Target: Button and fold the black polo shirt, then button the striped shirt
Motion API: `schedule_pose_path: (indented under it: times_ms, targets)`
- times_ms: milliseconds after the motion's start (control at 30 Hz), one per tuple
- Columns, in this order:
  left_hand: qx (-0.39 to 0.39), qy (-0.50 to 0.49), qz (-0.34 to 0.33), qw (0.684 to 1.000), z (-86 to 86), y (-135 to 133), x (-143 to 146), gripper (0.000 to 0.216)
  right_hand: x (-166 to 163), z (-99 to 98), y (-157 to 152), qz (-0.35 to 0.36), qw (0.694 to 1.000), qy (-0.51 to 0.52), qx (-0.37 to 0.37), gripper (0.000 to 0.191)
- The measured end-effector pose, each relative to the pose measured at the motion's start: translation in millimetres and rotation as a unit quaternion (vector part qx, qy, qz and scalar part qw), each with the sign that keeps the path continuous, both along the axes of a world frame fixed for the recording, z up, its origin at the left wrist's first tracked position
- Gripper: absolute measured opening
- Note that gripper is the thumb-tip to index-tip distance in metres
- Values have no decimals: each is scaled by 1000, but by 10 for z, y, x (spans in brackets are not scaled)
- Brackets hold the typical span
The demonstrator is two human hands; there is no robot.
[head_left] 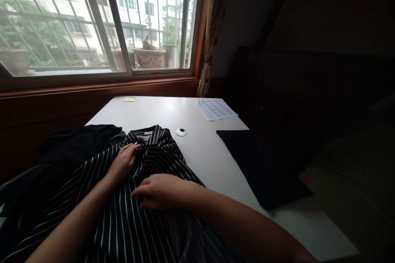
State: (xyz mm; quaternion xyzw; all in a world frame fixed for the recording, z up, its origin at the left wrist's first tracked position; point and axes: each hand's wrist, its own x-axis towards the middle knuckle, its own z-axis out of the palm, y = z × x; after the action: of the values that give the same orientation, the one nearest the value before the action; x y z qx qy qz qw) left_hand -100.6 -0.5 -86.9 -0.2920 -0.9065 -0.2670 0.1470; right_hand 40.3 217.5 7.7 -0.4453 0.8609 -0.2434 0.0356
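A black shirt with white stripes (117, 222) lies spread on the white table, its collar (154, 135) toward the window. My left hand (123, 160) rests flat on the shirt just below the collar, fingers stretched out. Lower down and to the right, my right hand (160, 191) is over the shirt's front with its fingers apart and pointing left. Nothing shows in either hand. My right forearm covers part of the shirt's right side.
Dark clothes (77, 146) are heaped left of the shirt. On the white table (210, 160) are a round cable-hole cover (181, 132), printed sheets (216, 109), a yellow sticky note (129, 99) and a flat dark piece (259, 168) at the right edge. A barred window (148, 20) stands behind.
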Motion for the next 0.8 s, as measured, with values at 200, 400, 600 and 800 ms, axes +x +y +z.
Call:
schedule_pose_path:
  times_ms: [200,400,600,800]
  targets:
    - [84,-37,44,995,162,-24,48,42,42,-13,479,-121,986,-10,-116,19]
    - [19,-20,-34,999,200,29,115,49,-196,-222,1091,-401,905,-73,-122,21]
    - [72,-63,-3,995,214,8,93,31,-153,-370,911,-342,914,-192,-105,49]
    - [151,-16,179,972,289,-140,42,29,228,-68,357,-223,939,-160,-206,27]
